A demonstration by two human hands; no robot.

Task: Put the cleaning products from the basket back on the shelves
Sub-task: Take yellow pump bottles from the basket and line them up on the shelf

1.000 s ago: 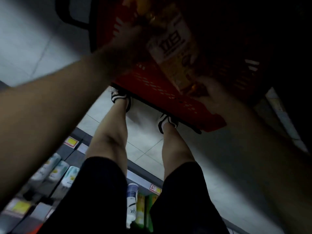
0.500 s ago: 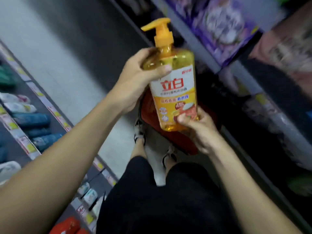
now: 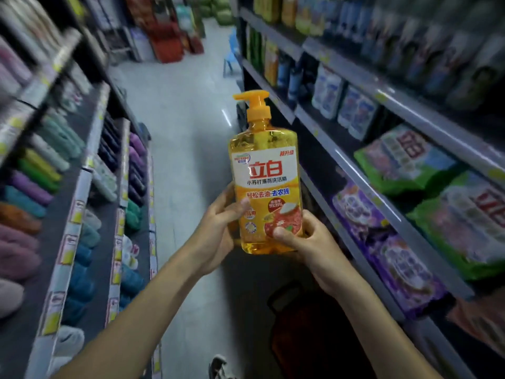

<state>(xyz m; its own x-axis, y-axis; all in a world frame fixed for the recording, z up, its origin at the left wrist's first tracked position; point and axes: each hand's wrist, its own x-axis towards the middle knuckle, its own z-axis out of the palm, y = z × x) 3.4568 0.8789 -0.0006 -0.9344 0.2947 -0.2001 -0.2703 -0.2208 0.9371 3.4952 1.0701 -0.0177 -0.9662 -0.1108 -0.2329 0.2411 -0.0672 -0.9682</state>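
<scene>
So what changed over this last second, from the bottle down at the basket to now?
The yellow pump bottle was lifted out of the red basket and brought upright to chest height in the aisle. The left hand slid from the bottle's shoulder to its lower side; the right hand stayed at the base. Both hands kept hold; nothing is shelved yet.

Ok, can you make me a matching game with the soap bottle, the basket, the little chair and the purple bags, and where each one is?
Things:
1. soap bottle
2. basket
3. chair
4. purple bags

Places:
A. far down the aisle
B. on a right-hand shelf
C. held in both hands
D. on the floor, below the hands

Pairs: 1-C, 2-D, 3-A, 4-B
</scene>
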